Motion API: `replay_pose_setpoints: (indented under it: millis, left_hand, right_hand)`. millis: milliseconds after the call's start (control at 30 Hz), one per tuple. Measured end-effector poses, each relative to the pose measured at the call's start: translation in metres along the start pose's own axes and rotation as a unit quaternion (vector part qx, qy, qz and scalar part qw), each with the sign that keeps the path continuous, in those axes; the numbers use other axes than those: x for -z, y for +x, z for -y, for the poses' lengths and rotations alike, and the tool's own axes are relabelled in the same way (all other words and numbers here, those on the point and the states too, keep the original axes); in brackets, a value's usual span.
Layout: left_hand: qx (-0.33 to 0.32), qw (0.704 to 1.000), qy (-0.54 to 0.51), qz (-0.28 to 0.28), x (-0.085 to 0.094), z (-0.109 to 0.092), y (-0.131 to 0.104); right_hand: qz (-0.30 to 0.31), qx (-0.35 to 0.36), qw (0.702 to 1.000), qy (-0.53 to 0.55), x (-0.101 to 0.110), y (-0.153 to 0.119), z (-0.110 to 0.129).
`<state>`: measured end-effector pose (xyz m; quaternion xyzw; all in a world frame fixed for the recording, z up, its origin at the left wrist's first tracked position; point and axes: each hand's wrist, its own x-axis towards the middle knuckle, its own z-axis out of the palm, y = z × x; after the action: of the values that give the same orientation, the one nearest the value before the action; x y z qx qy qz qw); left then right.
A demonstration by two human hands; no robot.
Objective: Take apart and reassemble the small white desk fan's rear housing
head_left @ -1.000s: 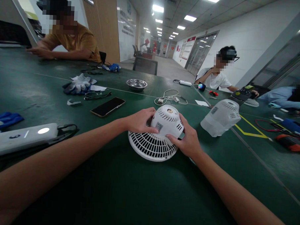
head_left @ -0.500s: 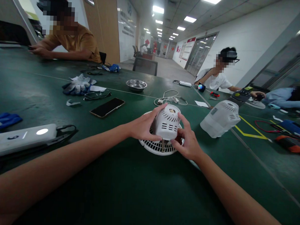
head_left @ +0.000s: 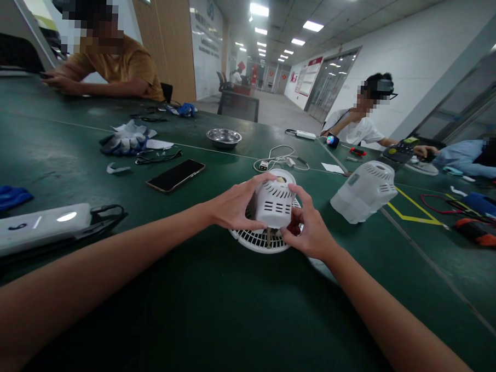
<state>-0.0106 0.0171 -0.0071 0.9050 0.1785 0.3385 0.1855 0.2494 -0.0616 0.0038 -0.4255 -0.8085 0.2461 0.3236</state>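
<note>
Between my two hands is a white vented motor cover (head_left: 273, 206), with slots on its side and a round hole in its top. My left hand (head_left: 237, 203) grips it from the left, thumb low and fingers near the top. From the right, my right hand (head_left: 310, 224) closes on it with thumb and fingertips. Under the cover lies a round white fan grille (head_left: 256, 244), partly hidden by the cover and my hands. A thin metal rod (head_left: 269, 239) shows below the cover's lower edge.
Right of my hands stands a translucent white plastic housing (head_left: 365, 194). A phone (head_left: 175, 175), work gloves (head_left: 127, 138), a metal bowl (head_left: 224, 138) and a white cable (head_left: 282, 160) lie beyond. A white power bank-like device (head_left: 36, 229) is at left. People sit across the green table.
The cover appears slightly lower and tipped a little differently, its top hole more foreshortened. Both hands keep their hold. The whole view has shifted slightly.
</note>
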Motion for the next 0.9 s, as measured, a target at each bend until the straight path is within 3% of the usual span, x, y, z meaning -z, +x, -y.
replay_pose_setpoints:
  millis: [133,367,733,900]
  left_hand:
    - [-0.003,1.0,-0.016,0.007,0.001,0.008,-0.001]
    - [0.005,1.0,-0.012,0.018,0.0,0.016,-0.001]
    - [0.041,0.999,0.013,0.014,0.001,0.008,-0.002]
    - [0.047,0.998,0.037,-0.007,-0.007,-0.001,0.0]
  right_hand:
    - [0.009,0.0,1.0,-0.009,-0.001,0.002,0.001]
    - [-0.031,-0.008,0.998,-0.057,-0.005,0.002,-0.002]
    - [-0.017,0.016,0.995,-0.098,0.002,0.001,-0.008]
    - [-0.022,0.028,0.994,-0.106,0.001,0.002,-0.012]
